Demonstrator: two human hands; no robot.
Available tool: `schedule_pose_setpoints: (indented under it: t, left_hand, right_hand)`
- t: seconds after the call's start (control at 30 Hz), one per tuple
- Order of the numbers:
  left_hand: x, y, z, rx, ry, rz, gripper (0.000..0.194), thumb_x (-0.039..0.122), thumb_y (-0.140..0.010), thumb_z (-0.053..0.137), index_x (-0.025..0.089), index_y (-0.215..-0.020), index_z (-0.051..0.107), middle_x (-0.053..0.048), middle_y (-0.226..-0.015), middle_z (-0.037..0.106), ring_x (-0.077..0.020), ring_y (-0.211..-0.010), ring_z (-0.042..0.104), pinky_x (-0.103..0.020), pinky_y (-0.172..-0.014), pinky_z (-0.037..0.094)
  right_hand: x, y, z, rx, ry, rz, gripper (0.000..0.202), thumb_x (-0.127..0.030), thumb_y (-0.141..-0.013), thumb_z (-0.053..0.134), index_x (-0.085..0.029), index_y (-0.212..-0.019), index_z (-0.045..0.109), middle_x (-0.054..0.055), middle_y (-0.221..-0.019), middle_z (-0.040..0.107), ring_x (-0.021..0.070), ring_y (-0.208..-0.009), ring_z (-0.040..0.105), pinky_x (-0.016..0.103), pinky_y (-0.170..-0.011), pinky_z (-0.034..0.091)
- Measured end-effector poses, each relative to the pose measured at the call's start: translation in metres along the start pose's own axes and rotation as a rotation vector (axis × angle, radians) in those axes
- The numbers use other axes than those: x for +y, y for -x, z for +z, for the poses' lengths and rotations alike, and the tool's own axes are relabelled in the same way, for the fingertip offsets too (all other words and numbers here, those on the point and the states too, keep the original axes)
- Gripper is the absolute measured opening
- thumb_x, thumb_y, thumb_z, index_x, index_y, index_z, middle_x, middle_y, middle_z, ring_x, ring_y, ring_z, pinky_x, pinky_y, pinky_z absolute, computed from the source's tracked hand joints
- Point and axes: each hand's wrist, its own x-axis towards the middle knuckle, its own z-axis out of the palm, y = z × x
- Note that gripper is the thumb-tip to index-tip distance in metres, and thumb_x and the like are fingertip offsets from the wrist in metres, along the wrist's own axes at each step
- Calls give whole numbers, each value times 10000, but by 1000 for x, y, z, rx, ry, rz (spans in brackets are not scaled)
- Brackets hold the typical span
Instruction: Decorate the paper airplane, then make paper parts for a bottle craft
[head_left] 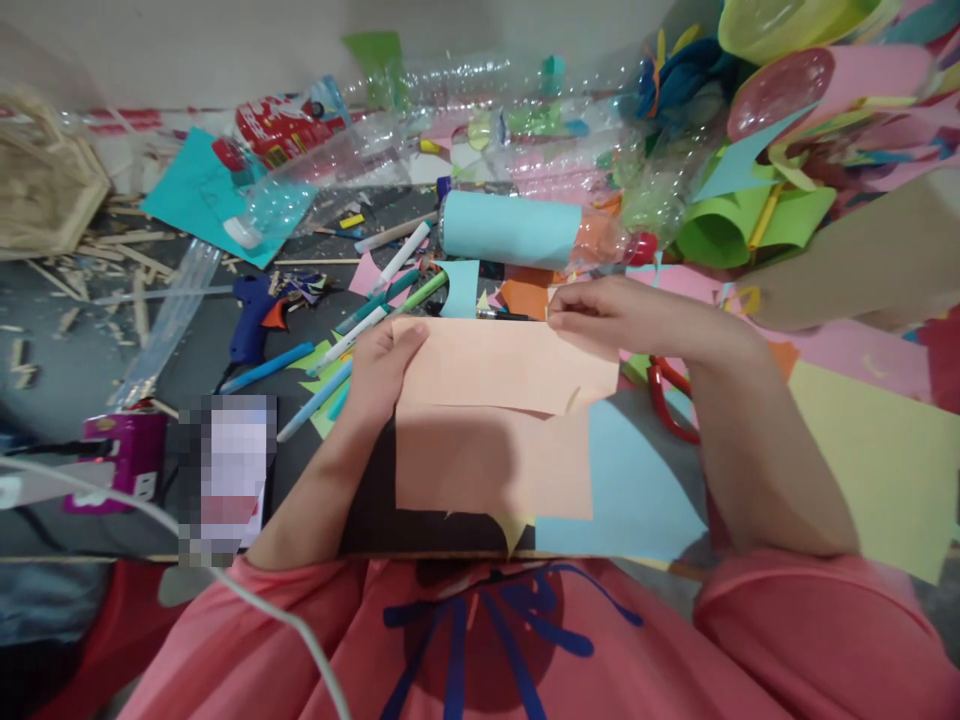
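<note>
A peach paper sheet [495, 460] lies near the table's front edge, its upper part folded over toward me. At the left end of the fold, my left hand [384, 365] pinches the paper between thumb and fingers. My right hand [604, 312] is closed on the top edge near the right end. Under the peach paper, a light blue sheet [637, 490] sticks out on the right, and dark paper [375, 500] shows on the left. Red-handled scissors [664, 405] lie beside my right forearm, their blades hidden.
Behind the hands lies a bottle wrapped in light blue paper [510, 230]. Markers [405, 255], a blue glue gun [251, 320] and a phone [236, 465] are on the left. Yellow paper [877, 460] lies right. Clear bottles and paper scraps cover the back.
</note>
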Motion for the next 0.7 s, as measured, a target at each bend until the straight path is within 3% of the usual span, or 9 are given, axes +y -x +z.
schedule_pose_setpoints:
  t: [0.13, 0.3, 0.5, 0.63, 0.7]
  left_hand:
    - [-1, -1, 1, -19, 19, -1, 296, 444, -653, 781, 174, -685, 663, 14, -645, 598, -106, -557, 504, -227, -532, 413]
    - [-4, -2, 0, 15, 49, 24, 313, 461, -681, 763, 170, -714, 653, 14, -653, 601, -103, -559, 509, -221, -535, 418]
    - [-5, 2, 4, -1, 57, 27, 341, 482, -673, 779, 172, -691, 639, 28, -616, 570, -85, -520, 472, -213, -504, 387]
    - [-5, -3, -1, 59, 106, 30, 359, 497, -662, 800, 185, -698, 627, 18, -642, 602, -102, -545, 524, -226, -517, 436]
    - [-4, -7, -4, 125, 152, 59, 371, 510, -660, 807, 198, -703, 611, 13, -662, 624, -118, -580, 569, -237, -546, 482]
  right_hand:
    - [3, 5, -6, -58, -17, 9, 241, -301, -928, 465, -208, -713, 518, -6, -674, 510, 124, -580, 438, 281, -564, 299]
    - [11, 15, -20, -35, 6, 47, 272, -253, -931, 519, -211, -663, 502, -6, -667, 508, 127, -598, 429, 302, -609, 316]
    - [15, 25, -28, -27, -44, 46, 342, -311, -979, 493, -213, -651, 484, -26, -644, 471, 101, -560, 376, 307, -569, 298]
    - [16, 30, -36, -23, -5, 179, 321, -188, -954, 529, -206, -634, 519, -17, -628, 524, 102, -574, 446, 312, -593, 341]
    - [20, 35, -42, 49, -22, 240, 294, -136, -941, 524, -202, -660, 578, 7, -667, 599, 114, -618, 519, 320, -628, 381]
